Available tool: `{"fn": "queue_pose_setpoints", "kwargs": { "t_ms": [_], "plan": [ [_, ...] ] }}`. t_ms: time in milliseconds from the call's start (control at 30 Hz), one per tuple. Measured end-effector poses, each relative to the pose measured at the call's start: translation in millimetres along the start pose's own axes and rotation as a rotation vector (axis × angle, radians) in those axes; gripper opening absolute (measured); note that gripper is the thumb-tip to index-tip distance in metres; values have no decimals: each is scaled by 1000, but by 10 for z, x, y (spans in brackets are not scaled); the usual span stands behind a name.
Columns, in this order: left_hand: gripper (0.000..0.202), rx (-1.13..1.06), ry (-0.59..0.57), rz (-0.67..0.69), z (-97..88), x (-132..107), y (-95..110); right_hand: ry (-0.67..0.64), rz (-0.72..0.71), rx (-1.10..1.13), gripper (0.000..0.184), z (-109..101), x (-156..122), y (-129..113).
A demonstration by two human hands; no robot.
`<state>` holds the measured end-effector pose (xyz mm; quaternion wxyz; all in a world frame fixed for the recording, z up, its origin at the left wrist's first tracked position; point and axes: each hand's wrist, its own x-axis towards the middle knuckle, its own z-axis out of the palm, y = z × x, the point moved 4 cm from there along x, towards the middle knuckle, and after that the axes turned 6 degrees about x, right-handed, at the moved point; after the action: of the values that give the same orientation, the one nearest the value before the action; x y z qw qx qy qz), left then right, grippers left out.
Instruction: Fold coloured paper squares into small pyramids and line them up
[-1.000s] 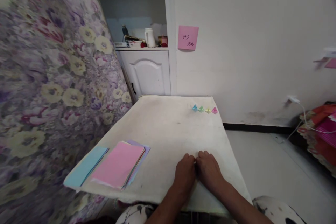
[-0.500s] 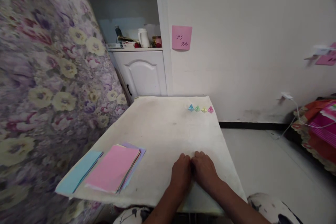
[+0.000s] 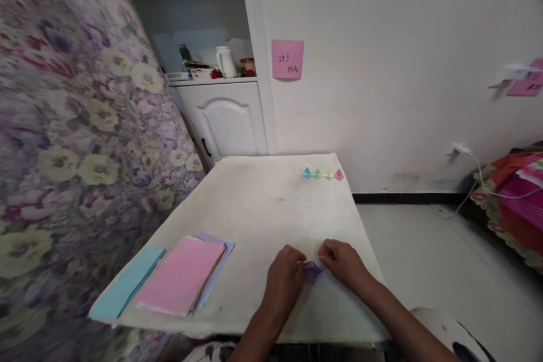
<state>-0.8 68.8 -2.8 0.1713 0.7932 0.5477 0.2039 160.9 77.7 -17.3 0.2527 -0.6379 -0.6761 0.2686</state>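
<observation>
A small purple folded paper piece (image 3: 312, 271) lies on the white table (image 3: 263, 209) between my two hands. My left hand (image 3: 283, 283) has its fingers curled and pinches the piece's left edge. My right hand (image 3: 344, 264) pinches its upper right edge. Several small folded paper shapes (image 3: 322, 174), blue, green, yellow and pink, stand in a row at the table's far right.
A stack of coloured paper sheets (image 3: 180, 275) with a blue sheet (image 3: 127, 291) beside it lies at the near left. A floral mattress (image 3: 72, 141) leans along the left. A pink note (image 3: 287, 59) is on the wall; a white cabinet (image 3: 224, 119) is behind.
My hands were pressed together and hid the paper; now they have drawn slightly apart and the purple folded piece shows between them. The view has shifted a little to the right.
</observation>
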Motion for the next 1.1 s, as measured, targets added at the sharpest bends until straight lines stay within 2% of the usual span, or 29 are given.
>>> {"fn": "queue_pose_setpoints", "kwargs": {
  "t_ms": [133,333,633,867,1100],
  "plan": [
    [13,97,-69,34,159,14,105,-22,30,-49,8,128,17,-17],
    [15,240,-113,0,312,67,122,-37,41,-144,17,186,7,-47],
    [20,164,-180,-155,316,82,37,-33,11,-263,17,218,-40,-143],
    [23,206,-166,-62,278,101,93,-41,0,-254,11,296,42,-135],
    [17,212,-178,-69,261,87,72,-30,4,-126,15,259,40,-89]
  ]
}}
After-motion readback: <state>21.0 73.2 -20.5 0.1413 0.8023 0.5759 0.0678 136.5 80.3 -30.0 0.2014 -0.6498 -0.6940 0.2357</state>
